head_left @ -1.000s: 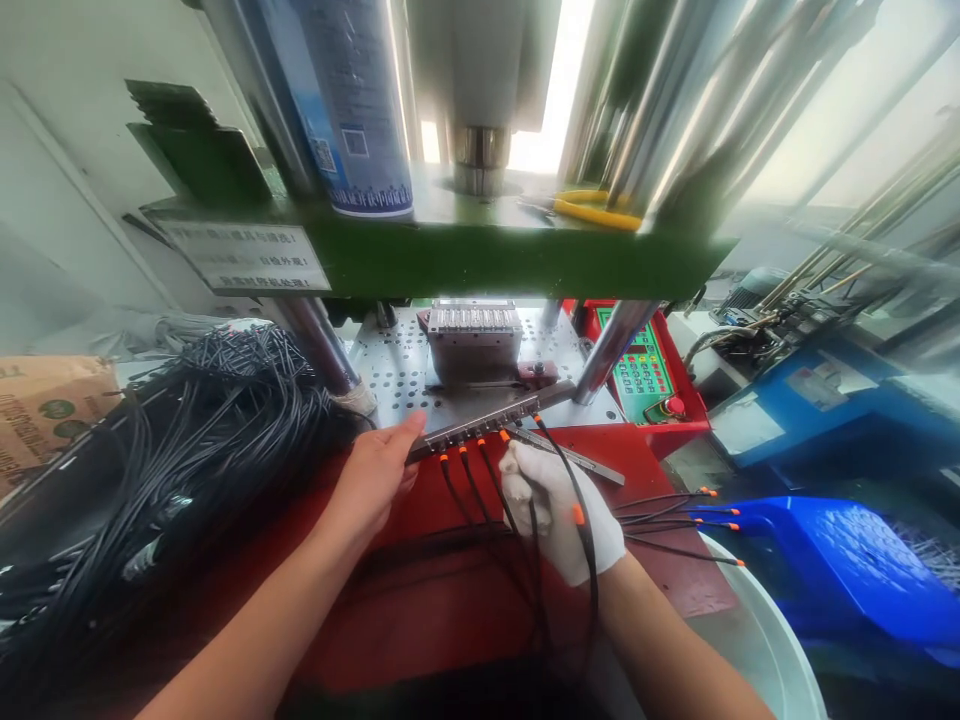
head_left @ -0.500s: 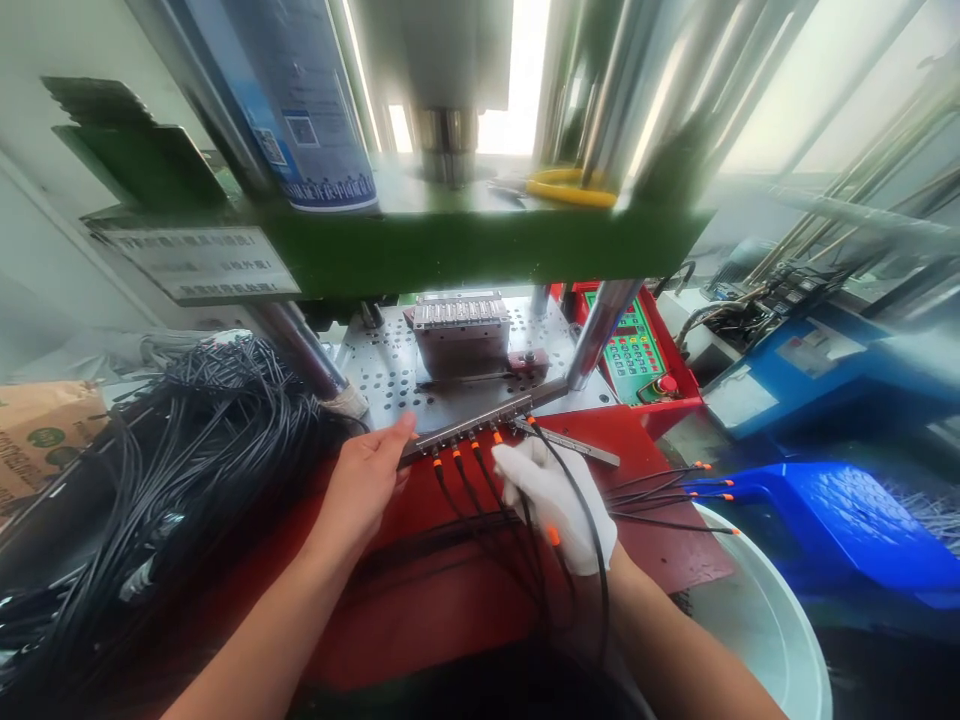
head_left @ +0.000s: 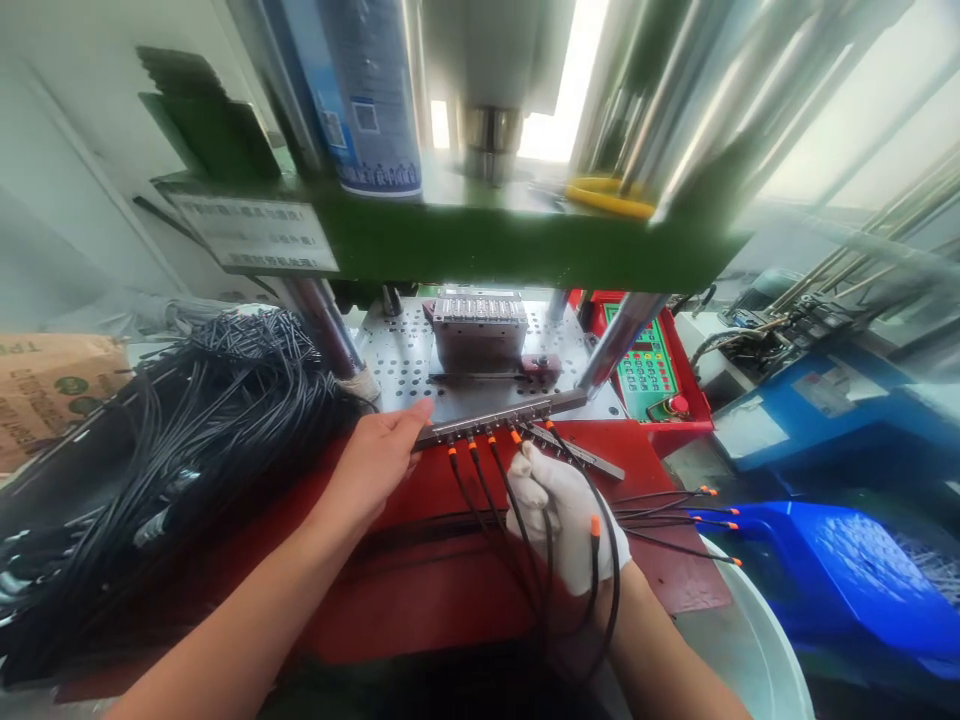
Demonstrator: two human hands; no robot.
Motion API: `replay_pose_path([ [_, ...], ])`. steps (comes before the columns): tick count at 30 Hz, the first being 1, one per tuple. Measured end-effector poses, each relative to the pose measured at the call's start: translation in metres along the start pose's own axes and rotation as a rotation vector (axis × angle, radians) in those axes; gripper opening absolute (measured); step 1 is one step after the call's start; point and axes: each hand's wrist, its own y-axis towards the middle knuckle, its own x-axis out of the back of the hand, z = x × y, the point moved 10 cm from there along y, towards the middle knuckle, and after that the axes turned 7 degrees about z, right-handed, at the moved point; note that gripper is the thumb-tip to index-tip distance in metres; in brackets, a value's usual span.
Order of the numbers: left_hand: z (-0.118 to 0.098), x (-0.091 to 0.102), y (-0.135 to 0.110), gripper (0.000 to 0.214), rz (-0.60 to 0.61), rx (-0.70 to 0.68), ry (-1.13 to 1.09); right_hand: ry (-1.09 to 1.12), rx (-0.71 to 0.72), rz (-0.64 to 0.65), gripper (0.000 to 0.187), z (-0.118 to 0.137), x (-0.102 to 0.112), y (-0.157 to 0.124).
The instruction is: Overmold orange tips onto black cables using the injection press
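Observation:
My bare left hand point(head_left: 382, 455) pinches the left end of a long metal bar point(head_left: 480, 424), held tilted just before the press plate. Several black cables with orange collars hang from the bar's near side. My right hand point(head_left: 566, 515), in a white glove, is closed around black cable just below the bar, its fingertips by an orange collar point(head_left: 516, 437). A loose cable end with an orange tip point(head_left: 595, 526) sticks up in front of the glove. Behind that hand, a second metal bar point(head_left: 600, 465) rests on the red surface point(head_left: 420, 610).
A metal mold block point(head_left: 480, 340) stands on the perforated plate point(head_left: 405, 370) under the green press beam point(head_left: 465, 245). Bundled black cables point(head_left: 247, 420) pile up at left. More orange-tipped cables point(head_left: 652, 515) lie at right, near a red control box point(head_left: 694, 400) and a blue plastic bin point(head_left: 847, 560).
The camera view has swung slightly left. My right hand has rolled a little, with its fingers more curled, and the loose orange tip has shifted rightward across the glove. My left hand keeps its grip.

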Motion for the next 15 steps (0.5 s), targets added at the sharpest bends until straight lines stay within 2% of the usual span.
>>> replay_pose_path([
  [3,0.0,0.002,-0.002,0.046,-0.022,0.011,0.015,0.055,-0.02,0.018,0.031,-0.002,0.0,0.0],
  [6,-0.003,0.002,-0.004,0.046,-0.024,0.015,0.049,-0.013,-0.016,-0.037,0.032,-0.001,0.005,-0.001],
  [11,-0.007,0.007,-0.006,0.049,-0.039,-0.011,0.116,-0.384,0.12,-0.301,0.035,0.018,0.024,-0.01],
  [15,-0.015,0.011,-0.009,0.049,-0.07,-0.097,0.253,-0.657,0.198,-0.508,0.04,0.033,0.027,-0.023],
])
